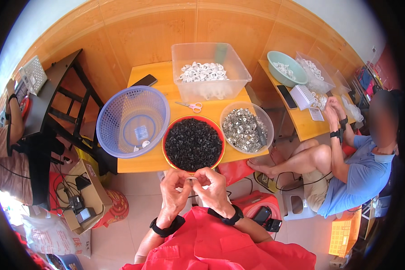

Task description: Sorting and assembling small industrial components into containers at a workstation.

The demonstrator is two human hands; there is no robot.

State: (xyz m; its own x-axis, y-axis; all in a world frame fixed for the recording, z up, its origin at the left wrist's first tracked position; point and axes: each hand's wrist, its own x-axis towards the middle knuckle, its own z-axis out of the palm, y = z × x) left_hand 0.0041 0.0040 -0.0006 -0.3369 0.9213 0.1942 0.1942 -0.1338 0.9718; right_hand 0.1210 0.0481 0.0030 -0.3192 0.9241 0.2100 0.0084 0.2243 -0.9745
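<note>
My left hand (174,190) and my right hand (213,189) meet in front of the table's near edge. Their fingertips pinch a small white plastic piece (192,178) between them; the fingers hide most of it. Just beyond them is a red basin with a yellow rim (222,143), filled with small black parts (193,143). A clear round bowl (269,128) to its right holds small shiny metal parts (240,128) and a dark slim tool. On the left, a purple plastic basket (107,121) has a few white pieces (145,144) at its bottom.
Behind them stand a clear box (238,83) of white ring-shaped pieces, scissors (195,107) and a phone (145,81) on the wooden table (137,165). A co-worker (360,166) sits at a right-hand table; another person (13,157) is at far left. A cardboard box (96,198) stands low left.
</note>
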